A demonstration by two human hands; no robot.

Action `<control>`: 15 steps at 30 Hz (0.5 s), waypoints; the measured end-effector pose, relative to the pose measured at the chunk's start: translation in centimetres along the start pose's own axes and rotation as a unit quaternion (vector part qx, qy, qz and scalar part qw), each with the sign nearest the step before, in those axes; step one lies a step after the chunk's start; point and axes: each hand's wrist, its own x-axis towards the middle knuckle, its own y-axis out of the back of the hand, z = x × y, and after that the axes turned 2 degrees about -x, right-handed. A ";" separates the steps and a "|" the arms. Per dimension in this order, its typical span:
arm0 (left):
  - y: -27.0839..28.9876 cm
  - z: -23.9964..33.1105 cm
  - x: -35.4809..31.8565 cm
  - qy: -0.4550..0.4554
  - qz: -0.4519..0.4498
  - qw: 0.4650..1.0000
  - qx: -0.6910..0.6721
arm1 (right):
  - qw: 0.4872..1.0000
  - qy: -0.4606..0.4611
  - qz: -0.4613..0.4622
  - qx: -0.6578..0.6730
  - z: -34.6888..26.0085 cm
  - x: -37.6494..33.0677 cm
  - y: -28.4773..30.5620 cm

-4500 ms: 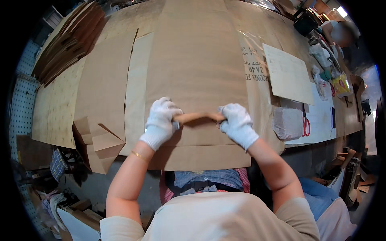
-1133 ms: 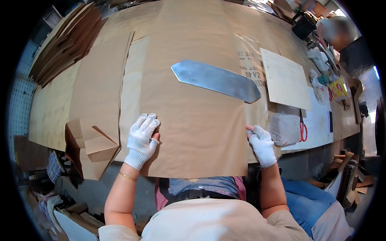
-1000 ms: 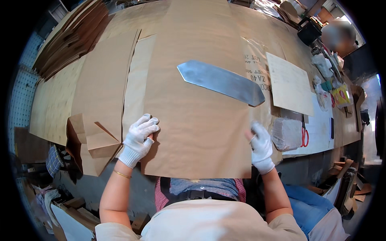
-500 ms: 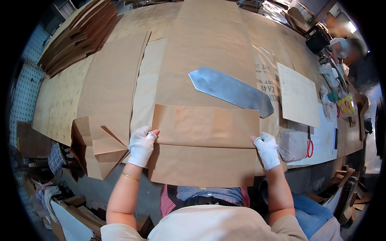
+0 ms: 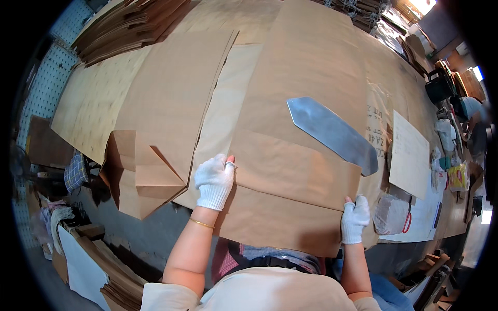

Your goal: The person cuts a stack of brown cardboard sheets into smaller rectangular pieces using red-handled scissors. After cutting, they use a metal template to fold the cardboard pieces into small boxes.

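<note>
Both hands wear white knitted gloves with bare fingertips. My left hand (image 5: 215, 179) is closed on the left edge of a wide brown kraft paper piece (image 5: 290, 207), at its crosswise crease. Lower on the opposite edge, my right hand (image 5: 356, 220) pinches the same paper. Its near part hangs over the table edge in front of my body. Beyond it, brown paper runs on toward the far side of the table. A flat grey metal plate (image 5: 332, 136) with a pointed end lies on that paper, just past the fold.
Left of me lies a large paper bag (image 5: 142, 186) with its end folded open. Stacked brown paper (image 5: 129, 28) stands far left. To the right are a pale board (image 5: 410, 153), a plastic-wrapped block (image 5: 390, 213) and red-handled scissors (image 5: 407, 223). Another person (image 5: 471, 109) is at the far right.
The view has turned, shifting the table's contents rightward and tilting them. Both hands keep their hold on the paper's sides; its far edge now lies flatter against the paper beneath.
</note>
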 end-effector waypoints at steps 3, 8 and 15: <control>-0.4 -0.5 0.2 -0.007 0.004 1.000 0.007 | 0.999 -0.012 -0.028 -0.012 0.5 -0.5 -0.5; -0.4 -0.8 0.0 -0.026 0.022 0.999 0.004 | 0.961 0.233 0.016 -0.149 -2.5 1.8 1.5; 4.7 3.7 2.6 0.018 -0.168 0.955 0.244 | 0.946 0.301 -0.117 -0.026 -5.6 3.6 0.2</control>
